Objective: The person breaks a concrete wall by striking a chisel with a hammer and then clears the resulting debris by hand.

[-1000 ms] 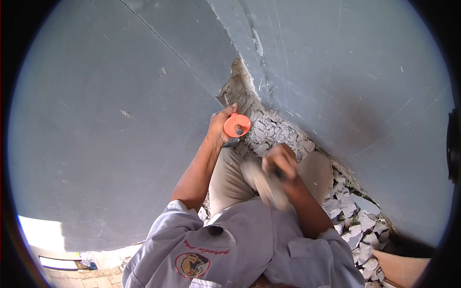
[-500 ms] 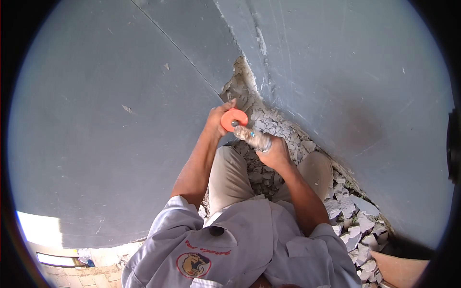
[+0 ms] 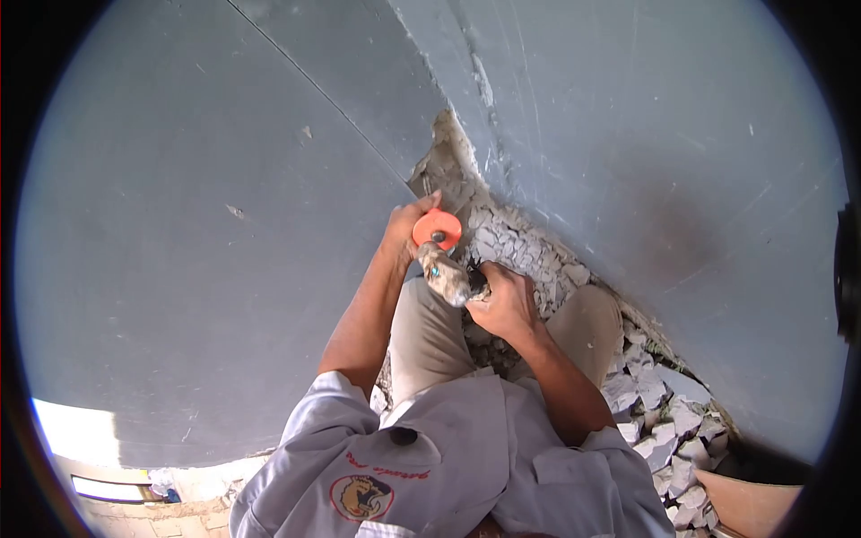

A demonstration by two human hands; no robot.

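My left hand (image 3: 404, 226) is wrapped round a chisel with a round orange hand guard (image 3: 447, 224); the dark metal end of the chisel (image 3: 439, 237) shows at the guard's middle. The chisel's shaft is mostly hidden, and it points toward a broken patch (image 3: 446, 161) between the grey surfaces. My right hand (image 3: 508, 303) grips a hammer (image 3: 445, 276) close below its worn, dusty head. In this view the hammer head overlaps the lower edge of the orange guard, right by the chisel end.
Broken grey-white rubble (image 3: 520, 242) lies along the seam and between my knees, with larger chunks (image 3: 677, 444) at the lower right. A tan container (image 3: 749, 502) stands beyond them. Smooth grey panels (image 3: 206, 269) rise on the left and right (image 3: 717, 179).
The hammer head has swung left and a little toward me, and turned to a steeper angle. My right hand has shifted slightly; the left stays round the chisel.
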